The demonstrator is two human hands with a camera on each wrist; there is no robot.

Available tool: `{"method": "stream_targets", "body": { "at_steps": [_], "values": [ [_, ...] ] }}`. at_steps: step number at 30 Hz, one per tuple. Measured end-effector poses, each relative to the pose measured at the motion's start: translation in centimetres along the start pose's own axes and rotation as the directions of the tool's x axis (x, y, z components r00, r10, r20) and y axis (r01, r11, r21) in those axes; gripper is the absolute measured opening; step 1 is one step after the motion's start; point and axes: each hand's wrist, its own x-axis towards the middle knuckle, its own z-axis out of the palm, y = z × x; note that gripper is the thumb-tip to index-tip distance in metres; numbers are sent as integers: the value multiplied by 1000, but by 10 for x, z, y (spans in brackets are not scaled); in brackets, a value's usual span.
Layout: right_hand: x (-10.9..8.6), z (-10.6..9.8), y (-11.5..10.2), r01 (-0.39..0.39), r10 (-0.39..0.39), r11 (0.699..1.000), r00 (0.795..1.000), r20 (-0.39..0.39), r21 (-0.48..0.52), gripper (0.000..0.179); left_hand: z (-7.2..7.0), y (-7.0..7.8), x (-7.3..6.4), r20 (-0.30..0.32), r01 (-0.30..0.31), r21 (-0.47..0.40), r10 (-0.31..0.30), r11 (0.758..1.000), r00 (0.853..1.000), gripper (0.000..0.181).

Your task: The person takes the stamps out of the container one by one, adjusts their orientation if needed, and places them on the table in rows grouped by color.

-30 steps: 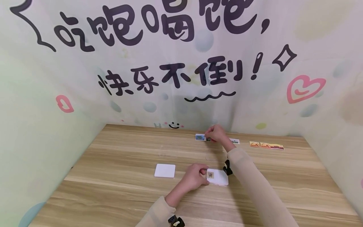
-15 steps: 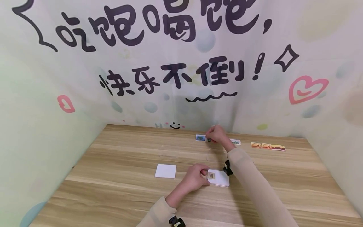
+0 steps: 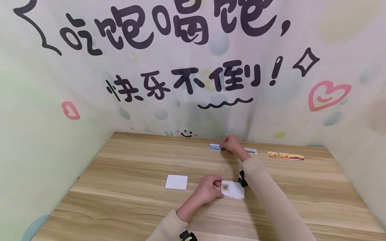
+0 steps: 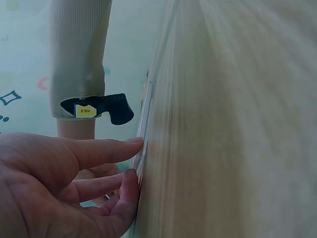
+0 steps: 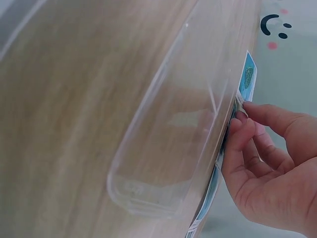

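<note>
My left hand (image 3: 208,189) grips the left end of a white card (image 3: 236,190) lying on the table, thumb at its near edge and fingers at its far edge. A small brown picture (image 3: 225,187) shows on the card's left part, and another layer shows beneath it. At the back of the table, my right hand (image 3: 231,143) pinches a small picture card between thumb and index finger, mostly hidden by the fingers. Just left of those fingertips lies a blue picture card (image 5: 246,79) with a green shape. Another picture card (image 3: 251,151) shows right of the hand.
A blank white card (image 3: 176,182) lies left of my left hand. Orange and yellow picture cards (image 3: 284,156) form a row at the back right. A clear plastic tray (image 5: 158,148) stands in front of the back row. A printed cloth (image 3: 193,113) rises behind the table (image 3: 120,197).
The head view has shifted slightly. Both hands keep almost the same places, and the blue picture card now looks paler.
</note>
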Motion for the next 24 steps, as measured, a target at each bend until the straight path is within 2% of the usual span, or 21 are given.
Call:
{"method": "stream_targets", "body": {
  "at_steps": [6,7,12,13,14,24],
  "values": [
    [1,0,1,-8,8,1000,1000,6,0,12,0,1,0,-1,2,-6,-2,1000,1000,47],
    [1,0,1,-8,8,1000,1000,8,0,12,3,-6,4,-5,-3,0,3,1000,1000,48],
    [0,0,0,-17,17,1000,1000,19,-1,13,3,-6,4,-6,-2,-3,2,1000,1000,48],
    [0,-1,-1,-18,18,1000,1000,20,0,13,3,-6,3,-7,-4,-6,4,1000,1000,48],
    [0,0,-1,-19,19,1000,1000,21,-4,14,0,1,0,-4,2,-14,-2,1000,1000,48],
    [3,1,1,-23,24,999,1000,12,-26,14,1,0,0,-2,12,-15,-12,1000,1000,48]
  ]
}}
